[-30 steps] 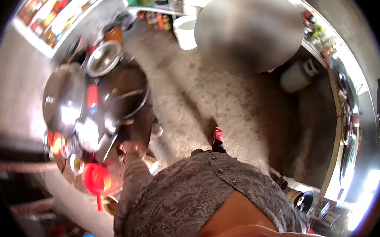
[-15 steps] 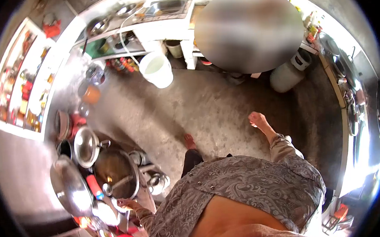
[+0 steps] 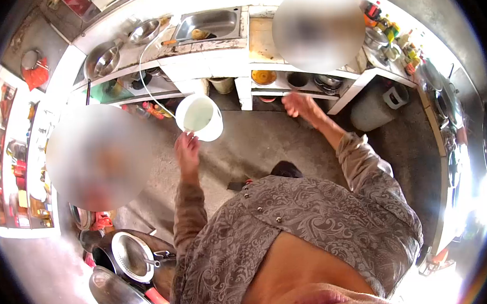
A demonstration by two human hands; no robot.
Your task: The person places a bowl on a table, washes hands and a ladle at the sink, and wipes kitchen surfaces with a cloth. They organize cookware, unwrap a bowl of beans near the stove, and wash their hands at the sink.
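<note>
A white bucket (image 3: 214, 126) stands on the floor below the counter, and a thin pale hose (image 3: 144, 75) runs down from the sink side to its rim. Stretched forward, my left hand (image 3: 187, 150) has its fingertips at the bucket's near rim. Whether they touch it I cannot tell; the fingers look extended, with nothing visible in them. My right hand (image 3: 302, 107) is in the air in front of the low shelf, its fingers curled in. Anything inside those fingers is hidden.
A metal sink (image 3: 231, 23) is set in the counter, with steel bowls (image 3: 144, 30) to its left. Beneath, a shelf holds a yellow bowl (image 3: 263, 76) and pots. At the right stands a gas cylinder (image 3: 368, 114). Pans and a colander (image 3: 129, 255) crowd the lower left. Two areas are blurred.
My body is closer to the counter and bucket. My left hand has left the pots at the lower left and reached the bucket's rim. My right hand has moved up toward the shelf.
</note>
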